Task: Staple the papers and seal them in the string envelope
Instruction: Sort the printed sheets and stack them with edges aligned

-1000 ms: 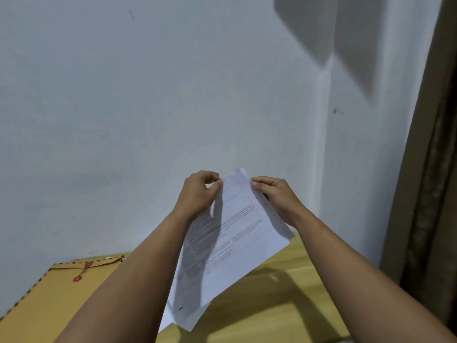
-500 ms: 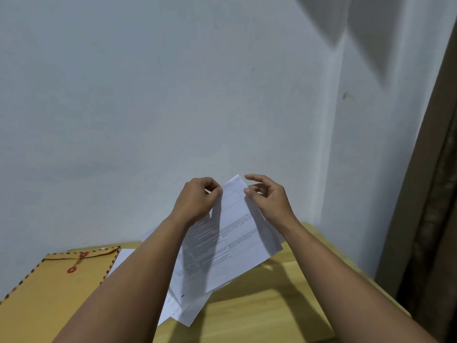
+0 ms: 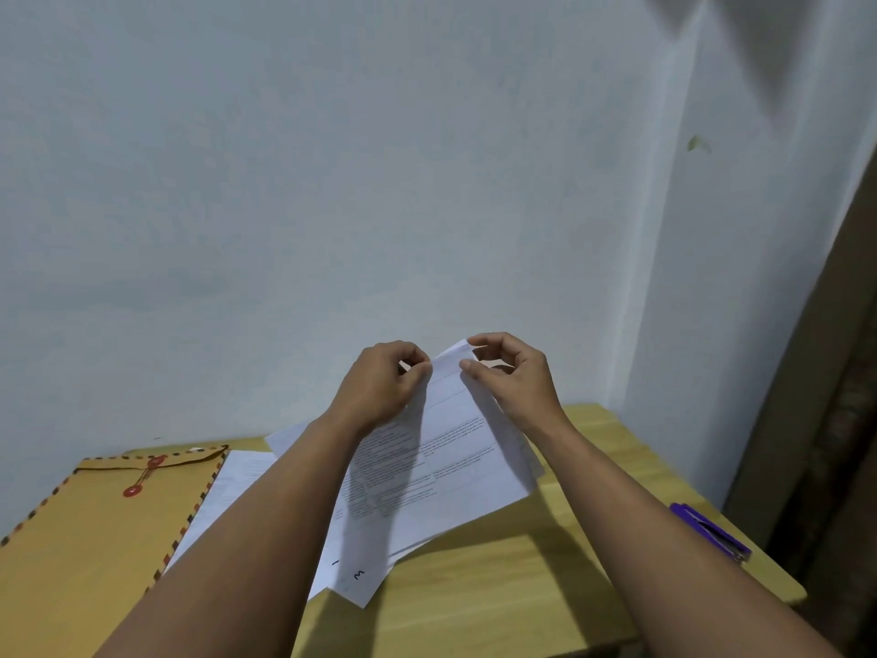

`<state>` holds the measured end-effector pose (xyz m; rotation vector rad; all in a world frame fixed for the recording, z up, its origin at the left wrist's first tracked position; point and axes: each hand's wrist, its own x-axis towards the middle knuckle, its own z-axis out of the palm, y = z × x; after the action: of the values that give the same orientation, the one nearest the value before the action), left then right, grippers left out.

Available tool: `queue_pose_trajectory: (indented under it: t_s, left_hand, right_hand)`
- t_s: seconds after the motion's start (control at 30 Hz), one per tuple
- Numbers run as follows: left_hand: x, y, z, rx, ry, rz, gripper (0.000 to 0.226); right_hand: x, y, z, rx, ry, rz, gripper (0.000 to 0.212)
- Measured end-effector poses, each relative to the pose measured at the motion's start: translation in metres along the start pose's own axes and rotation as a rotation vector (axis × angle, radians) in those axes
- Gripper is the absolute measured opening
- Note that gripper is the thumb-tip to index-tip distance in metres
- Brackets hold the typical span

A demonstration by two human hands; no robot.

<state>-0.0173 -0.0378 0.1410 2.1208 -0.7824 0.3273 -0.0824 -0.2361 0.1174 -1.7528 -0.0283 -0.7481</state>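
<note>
Since a moment ago the view has been tilting down, so more of the wooden counter [image 3: 522, 586] is showing and a purple stapler [image 3: 712, 531] is now appearing at its right edge. The right hand's index finger and thumb have drawn closer together over the papers' top corner.

A pale wall [image 3: 332, 182] is filling the upper half of the view, meeting a second wall in a corner on the right. The counter is sitting against it, running across the lower part of the view. A brown string envelope [image 3: 85, 539] with a striped border and red string clasp is lying flat on the counter's left side, well apart from the stapler. A loose white sheet [image 3: 228, 486] is lying just beside the envelope, partly under the left forearm.

The stack of printed papers [image 3: 451, 467] is being held tilted above the counter's middle, its lower edges fanning out unevenly. The left hand [image 3: 379, 387] is pinching the papers' upper left edge, its grip clenched on them. The right hand [image 3: 515, 377] is holding the top corner between curled fingertips and thumb.
</note>
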Motion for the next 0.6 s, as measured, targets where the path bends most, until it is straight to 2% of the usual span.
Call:
queue_pose_trajectory:
  t_s: [0.17,0.37,0.5,0.6]
  left_hand:
    - [0.0001,-0.0031,0.0047,0.013,-0.005,0.023,0.011]
    - [-0.0006,-0.0056,0.0003,0.007,-0.057,0.004,0.006]
    - [-0.0004,-0.004,-0.0001,0.022,-0.112,-0.002,0.012]
    - [-0.0006,-0.0035,0.0005,0.016,-0.11,0.007,0.014]
  right_hand:
    - [0.0008,0.0037,0.003,0.018,-0.04,0.045,0.003]
    - [-0.0008,0.0072,0.0076,0.029,-0.033,0.022,0.011]
    - [-0.0003,0.0051,0.0061,0.04,-0.037,0.025,0.013]
    - [0.0005,0.0037,0.0044,0.051,-0.033,0.061,0.008]
